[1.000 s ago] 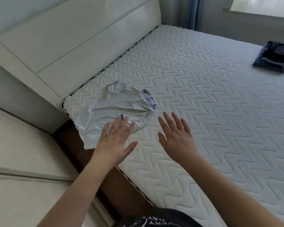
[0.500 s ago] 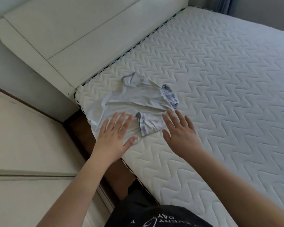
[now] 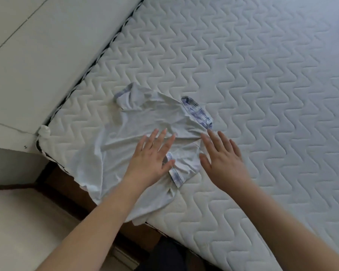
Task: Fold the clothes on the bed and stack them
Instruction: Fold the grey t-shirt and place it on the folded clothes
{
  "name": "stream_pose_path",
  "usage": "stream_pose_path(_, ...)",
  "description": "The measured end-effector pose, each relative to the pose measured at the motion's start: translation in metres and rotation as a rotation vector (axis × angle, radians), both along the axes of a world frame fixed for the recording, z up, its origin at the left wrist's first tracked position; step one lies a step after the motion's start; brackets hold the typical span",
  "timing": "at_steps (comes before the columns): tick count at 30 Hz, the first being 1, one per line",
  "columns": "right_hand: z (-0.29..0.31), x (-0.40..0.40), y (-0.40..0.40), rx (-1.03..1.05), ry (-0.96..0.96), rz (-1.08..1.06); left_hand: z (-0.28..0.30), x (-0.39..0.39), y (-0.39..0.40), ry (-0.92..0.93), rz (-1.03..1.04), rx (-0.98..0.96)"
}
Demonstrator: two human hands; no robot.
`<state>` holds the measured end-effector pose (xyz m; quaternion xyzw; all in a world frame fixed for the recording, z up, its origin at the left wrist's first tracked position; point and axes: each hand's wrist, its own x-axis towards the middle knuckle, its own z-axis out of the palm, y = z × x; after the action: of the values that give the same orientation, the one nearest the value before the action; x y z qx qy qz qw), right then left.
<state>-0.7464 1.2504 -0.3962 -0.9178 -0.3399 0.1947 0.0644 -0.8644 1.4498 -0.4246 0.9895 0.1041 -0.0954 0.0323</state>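
The shirt (image 3: 137, 133) lies crumpled at the mattress (image 3: 262, 94) near-left corner, hem overhanging the edge. The left hand (image 3: 152, 159), fingers spread, lies flat on it, probably to smooth it; the right hand (image 3: 221, 163), also spread, touches its right side. Long axis runs corner-inward; collar (image 3: 198, 112) points inward.

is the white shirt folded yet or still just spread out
Not folded: the white shirt lies crumpled and loosely spread at the mattress corner, its hem hanging over the edge.
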Motion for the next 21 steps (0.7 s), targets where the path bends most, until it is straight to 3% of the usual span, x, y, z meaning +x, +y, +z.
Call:
stream_pose_path(10,-0.101,0.057,0.026,-0.047,0.038,-0.148,-0.105,0.109,0.014,0.167,-0.158,-0.027)
stream_pose_path(14,-0.155,0.075,0.041,-0.06,0.077,-0.157,-0.162,0.147,0.025,0.228,-0.095,-0.116)
stream_pose_path(21,-0.239,0.117,0.051,-0.127,0.129,-0.142,-0.243,0.22,0.075,0.272,-0.135,-0.008)
